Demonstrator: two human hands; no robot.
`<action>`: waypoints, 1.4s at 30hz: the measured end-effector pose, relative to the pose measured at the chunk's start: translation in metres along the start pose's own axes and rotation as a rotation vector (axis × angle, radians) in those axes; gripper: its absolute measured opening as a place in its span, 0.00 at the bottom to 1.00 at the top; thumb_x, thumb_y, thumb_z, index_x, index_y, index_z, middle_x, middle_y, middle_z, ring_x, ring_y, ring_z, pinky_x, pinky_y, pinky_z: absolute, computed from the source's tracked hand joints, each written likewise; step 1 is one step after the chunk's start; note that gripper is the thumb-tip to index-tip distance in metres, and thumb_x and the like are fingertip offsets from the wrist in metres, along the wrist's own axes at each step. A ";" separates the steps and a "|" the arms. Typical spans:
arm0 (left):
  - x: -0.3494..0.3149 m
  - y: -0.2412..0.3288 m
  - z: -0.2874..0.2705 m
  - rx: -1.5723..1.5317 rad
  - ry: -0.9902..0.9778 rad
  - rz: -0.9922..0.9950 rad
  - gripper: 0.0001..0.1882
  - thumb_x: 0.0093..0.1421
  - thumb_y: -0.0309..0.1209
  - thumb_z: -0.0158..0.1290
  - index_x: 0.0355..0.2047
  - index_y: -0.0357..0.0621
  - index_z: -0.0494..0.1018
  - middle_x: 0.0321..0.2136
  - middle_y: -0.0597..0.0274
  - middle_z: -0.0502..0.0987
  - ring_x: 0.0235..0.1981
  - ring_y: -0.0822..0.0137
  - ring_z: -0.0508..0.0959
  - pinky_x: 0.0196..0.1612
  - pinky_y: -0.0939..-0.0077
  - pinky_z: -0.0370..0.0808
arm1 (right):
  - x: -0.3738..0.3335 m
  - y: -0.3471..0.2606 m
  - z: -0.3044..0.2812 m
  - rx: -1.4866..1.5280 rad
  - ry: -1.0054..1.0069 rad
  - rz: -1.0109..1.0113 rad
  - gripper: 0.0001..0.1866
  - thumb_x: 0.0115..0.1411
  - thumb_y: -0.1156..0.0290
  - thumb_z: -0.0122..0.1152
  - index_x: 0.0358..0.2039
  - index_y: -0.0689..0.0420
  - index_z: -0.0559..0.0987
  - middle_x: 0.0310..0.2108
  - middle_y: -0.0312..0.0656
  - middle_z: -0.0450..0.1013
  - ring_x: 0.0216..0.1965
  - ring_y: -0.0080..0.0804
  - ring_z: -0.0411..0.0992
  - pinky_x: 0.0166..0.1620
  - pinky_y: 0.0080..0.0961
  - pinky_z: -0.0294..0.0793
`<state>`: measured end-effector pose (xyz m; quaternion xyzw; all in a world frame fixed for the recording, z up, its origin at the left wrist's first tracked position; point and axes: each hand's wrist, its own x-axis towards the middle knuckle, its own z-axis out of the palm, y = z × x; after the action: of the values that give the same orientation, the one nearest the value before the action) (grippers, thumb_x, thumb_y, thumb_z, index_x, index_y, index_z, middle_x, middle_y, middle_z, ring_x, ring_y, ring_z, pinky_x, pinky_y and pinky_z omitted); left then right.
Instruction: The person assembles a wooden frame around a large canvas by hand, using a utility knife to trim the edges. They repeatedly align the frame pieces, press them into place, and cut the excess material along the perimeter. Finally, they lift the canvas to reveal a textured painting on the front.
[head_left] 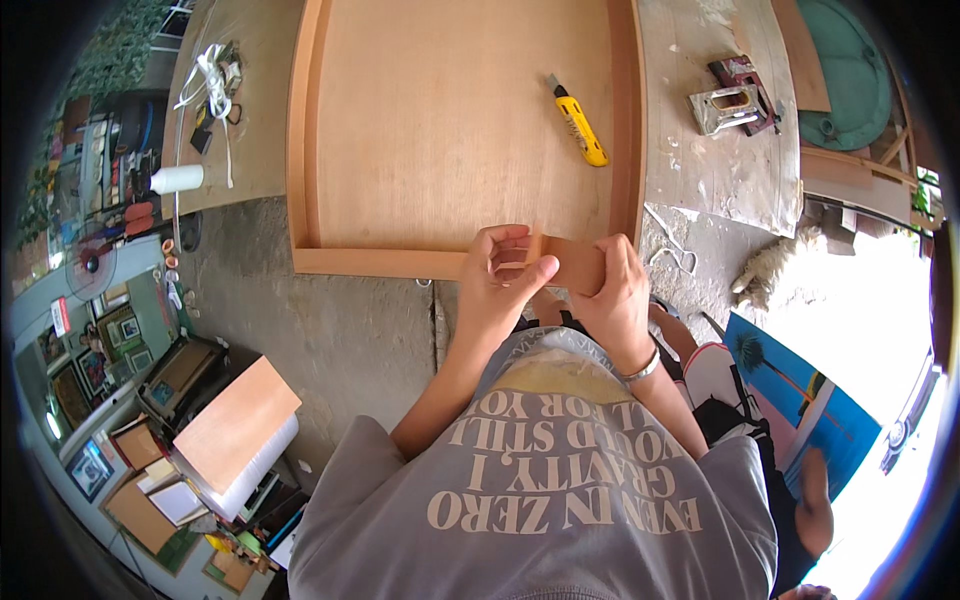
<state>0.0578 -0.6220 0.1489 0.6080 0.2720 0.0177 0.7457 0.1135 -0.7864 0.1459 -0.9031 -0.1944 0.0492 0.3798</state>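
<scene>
The head view looked straight down over the person's grey printed shirt at both hands, which met at the near edge of a shallow wooden tray-like frame (305,130) lying on a workbench (720,170). Between the hands was a strip of brown wood-coloured edging tape (575,262), stretched flat just in front of the frame's near rail (380,262) and close to its right corner. The left hand (500,285) had its fingers curled in, with the thumb pressed toward the forefinger, pinching the left end of the strip. The right hand (618,295), a metal bracelet (642,368) on its wrist, was closed round the strip's right end, fingers wrapped over the top and hiding that end. Whether the strip touched the rail could not be told. Inside the frame, on its plywood panel, a yellow utility knife (578,120) lay well apart from the hands, near the right rail. Further right on the bench sat a small metal bracket-like tool (730,103) among paint smears. At the bench's left end lay a tangle of white cord (212,85) and a white tube (178,179). On the concrete floor to the right a pale furry animal (770,268) lay, and at lower left stood a stack of framed pictures and a board-covered paper roll (235,430).
</scene>
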 end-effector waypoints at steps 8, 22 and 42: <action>-0.011 -0.008 -0.040 -0.195 0.320 -0.214 0.10 0.65 0.25 0.60 0.44 0.34 0.76 0.35 0.62 0.78 0.35 0.76 0.78 0.37 0.80 0.79 | -0.006 -0.016 0.022 0.045 -0.234 -0.085 0.26 0.45 0.71 0.73 0.43 0.61 0.69 0.35 0.50 0.71 0.40 0.52 0.72 0.48 0.43 0.67; -0.038 -0.042 -0.124 -0.053 0.501 -0.118 0.03 0.63 0.23 0.59 0.34 0.36 0.77 0.27 0.65 0.79 0.30 0.77 0.77 0.34 0.81 0.73 | 0.010 -0.025 0.031 0.313 -0.868 0.010 0.23 0.48 0.59 0.80 0.32 0.62 0.77 0.28 0.47 0.74 0.29 0.47 0.66 0.44 0.41 0.66; 0.049 -0.058 -0.355 0.472 1.089 -0.002 0.12 0.54 0.35 0.68 0.31 0.39 0.83 0.27 0.58 0.81 0.26 0.69 0.76 0.31 0.71 0.73 | 0.049 0.089 -0.060 -0.056 -0.839 0.032 0.20 0.48 0.61 0.79 0.27 0.56 0.74 0.27 0.38 0.69 0.37 0.37 0.61 0.44 0.37 0.63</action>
<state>-0.0694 -0.3016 0.0368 0.6606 0.6124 0.2655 0.3436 0.2006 -0.8637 0.1286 -0.8176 -0.3193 0.4134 0.2421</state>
